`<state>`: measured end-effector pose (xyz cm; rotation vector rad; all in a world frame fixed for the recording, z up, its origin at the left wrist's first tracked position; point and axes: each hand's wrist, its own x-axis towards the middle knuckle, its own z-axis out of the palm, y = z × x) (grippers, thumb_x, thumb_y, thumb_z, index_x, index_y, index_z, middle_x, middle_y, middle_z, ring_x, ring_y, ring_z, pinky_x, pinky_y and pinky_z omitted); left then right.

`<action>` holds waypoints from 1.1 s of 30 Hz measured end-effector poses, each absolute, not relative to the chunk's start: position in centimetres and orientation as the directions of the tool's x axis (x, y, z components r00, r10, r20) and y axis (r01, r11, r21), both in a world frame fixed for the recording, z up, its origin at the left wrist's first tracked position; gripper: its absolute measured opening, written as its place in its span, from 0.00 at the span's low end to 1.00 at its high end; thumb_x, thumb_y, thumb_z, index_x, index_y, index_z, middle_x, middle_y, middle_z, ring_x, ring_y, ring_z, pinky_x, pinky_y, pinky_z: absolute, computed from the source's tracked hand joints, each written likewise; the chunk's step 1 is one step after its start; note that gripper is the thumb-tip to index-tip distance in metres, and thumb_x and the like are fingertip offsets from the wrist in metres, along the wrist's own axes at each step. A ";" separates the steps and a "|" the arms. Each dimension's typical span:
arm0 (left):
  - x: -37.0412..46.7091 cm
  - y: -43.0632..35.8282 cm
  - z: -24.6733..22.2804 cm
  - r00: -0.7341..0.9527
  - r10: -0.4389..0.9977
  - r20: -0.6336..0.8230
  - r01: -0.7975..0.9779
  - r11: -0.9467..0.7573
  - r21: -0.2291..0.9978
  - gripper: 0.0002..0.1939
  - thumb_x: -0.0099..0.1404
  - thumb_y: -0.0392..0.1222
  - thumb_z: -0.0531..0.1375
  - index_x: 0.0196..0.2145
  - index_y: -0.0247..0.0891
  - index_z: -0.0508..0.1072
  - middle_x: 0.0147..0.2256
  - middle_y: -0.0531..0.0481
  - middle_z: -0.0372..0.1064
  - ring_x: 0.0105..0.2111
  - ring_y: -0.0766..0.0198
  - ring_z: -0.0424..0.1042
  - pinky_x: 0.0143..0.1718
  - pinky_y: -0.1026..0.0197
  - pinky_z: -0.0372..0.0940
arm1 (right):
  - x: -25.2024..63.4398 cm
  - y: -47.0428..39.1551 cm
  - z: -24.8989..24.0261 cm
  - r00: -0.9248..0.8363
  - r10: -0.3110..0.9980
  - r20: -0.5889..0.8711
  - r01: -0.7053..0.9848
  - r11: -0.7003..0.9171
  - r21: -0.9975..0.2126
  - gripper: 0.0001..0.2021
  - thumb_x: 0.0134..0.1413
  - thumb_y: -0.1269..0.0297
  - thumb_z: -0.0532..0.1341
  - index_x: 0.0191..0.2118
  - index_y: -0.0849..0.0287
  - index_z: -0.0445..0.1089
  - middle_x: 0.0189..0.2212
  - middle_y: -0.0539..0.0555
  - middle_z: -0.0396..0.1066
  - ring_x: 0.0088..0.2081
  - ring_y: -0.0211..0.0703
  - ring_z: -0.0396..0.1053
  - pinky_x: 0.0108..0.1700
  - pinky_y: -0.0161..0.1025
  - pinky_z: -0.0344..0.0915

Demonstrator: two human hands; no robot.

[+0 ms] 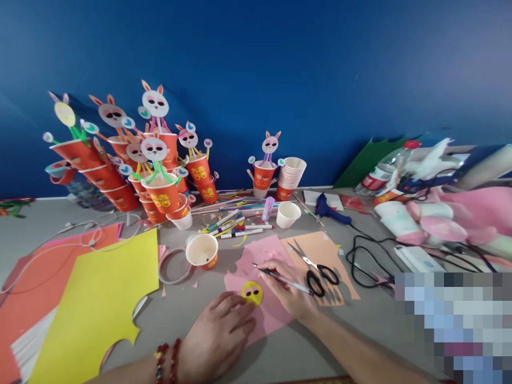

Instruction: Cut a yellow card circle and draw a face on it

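A small yellow paper disc (252,292) with two dark eye shapes on pink patches lies on a pink sheet (266,322). My left hand (219,330), with red beads at the wrist, rests beside it, fingertips on the disc's lower edge and fingers apart. My right hand (288,288) holds a pen (282,278) between thumb and fingers, its tip up and to the left, above the disc. Just right of this hand, black-handled scissors (314,265) lie open on an orange sheet (330,246).
Red cups with rabbit figures (162,194) stand at the back left. A white cup (202,250), markers (247,230) and a blue glue gun (332,210) lie beyond the hands. Yellow paper (108,288) is left; cables (360,261) and a bottle (384,170) are right.
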<state>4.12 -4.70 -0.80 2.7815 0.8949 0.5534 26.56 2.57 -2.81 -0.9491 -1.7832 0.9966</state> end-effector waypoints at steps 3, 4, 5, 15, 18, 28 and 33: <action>3.9 -4.7 -0.8 0.749 0.544 0.379 0.447 -0.837 0.317 0.16 0.65 0.31 0.53 0.49 0.34 0.69 0.50 0.43 0.73 0.50 0.54 0.67 0.57 0.49 0.61 | 27.0 2.7 -3.1 -0.350 0.912 0.213 0.128 0.272 -0.954 0.10 0.66 0.58 0.57 0.47 0.54 0.71 0.39 0.54 0.73 0.31 0.40 0.70 0.33 0.38 0.68; 3.9 -4.7 -0.8 0.746 0.528 0.407 0.416 -0.846 0.335 0.14 0.65 0.31 0.52 0.48 0.34 0.70 0.46 0.42 0.75 0.47 0.54 0.68 0.56 0.49 0.62 | 27.1 2.7 -3.1 -0.355 0.920 0.167 0.087 0.211 -0.974 0.11 0.66 0.57 0.57 0.49 0.54 0.70 0.39 0.54 0.73 0.27 0.37 0.68 0.29 0.36 0.67; 3.8 -4.7 -0.8 0.740 0.514 0.434 0.388 -0.853 0.349 0.13 0.65 0.31 0.52 0.46 0.34 0.70 0.42 0.42 0.75 0.44 0.55 0.68 0.53 0.50 0.64 | 27.2 2.8 -3.1 -0.359 0.924 0.134 0.041 0.159 -0.986 0.12 0.66 0.56 0.57 0.50 0.54 0.69 0.40 0.53 0.72 0.24 0.35 0.65 0.25 0.34 0.64; 4.1 -4.2 -0.6 0.536 0.683 0.497 0.439 -0.728 0.527 0.11 0.68 0.34 0.49 0.34 0.38 0.71 0.25 0.47 0.69 0.28 0.61 0.66 0.33 0.59 0.62 | 28.0 3.3 -2.7 -0.268 0.939 0.217 -0.083 0.202 -0.976 0.12 0.66 0.55 0.56 0.47 0.57 0.68 0.36 0.53 0.72 0.22 0.33 0.61 0.22 0.33 0.61; 4.2 -4.2 0.1 0.496 0.779 0.383 0.480 -0.614 0.627 0.13 0.69 0.36 0.50 0.31 0.38 0.72 0.26 0.48 0.70 0.29 0.62 0.69 0.33 0.61 0.63 | 28.1 3.5 -2.7 -0.269 0.942 0.202 -0.039 0.198 -0.979 0.12 0.65 0.55 0.57 0.46 0.57 0.70 0.33 0.51 0.71 0.22 0.34 0.61 0.22 0.33 0.60; 4.8 -2.8 0.8 0.513 0.771 0.376 0.642 -0.636 0.429 0.11 0.69 0.35 0.52 0.42 0.37 0.74 0.37 0.44 0.75 0.38 0.58 0.73 0.42 0.56 0.68 | 28.2 3.3 -1.5 -0.238 0.910 0.339 0.064 0.363 -0.930 0.10 0.66 0.57 0.57 0.41 0.57 0.70 0.31 0.51 0.72 0.29 0.39 0.68 0.32 0.36 0.66; 5.5 -3.4 -0.6 0.509 0.827 0.238 0.756 -0.562 0.336 0.29 0.67 0.46 0.58 0.63 0.37 0.59 0.59 0.38 0.65 0.57 0.48 0.65 0.56 0.45 0.64 | 28.1 3.3 -1.3 -0.207 0.921 0.330 0.017 0.341 -0.940 0.09 0.66 0.57 0.57 0.41 0.58 0.68 0.32 0.51 0.72 0.34 0.42 0.72 0.38 0.38 0.69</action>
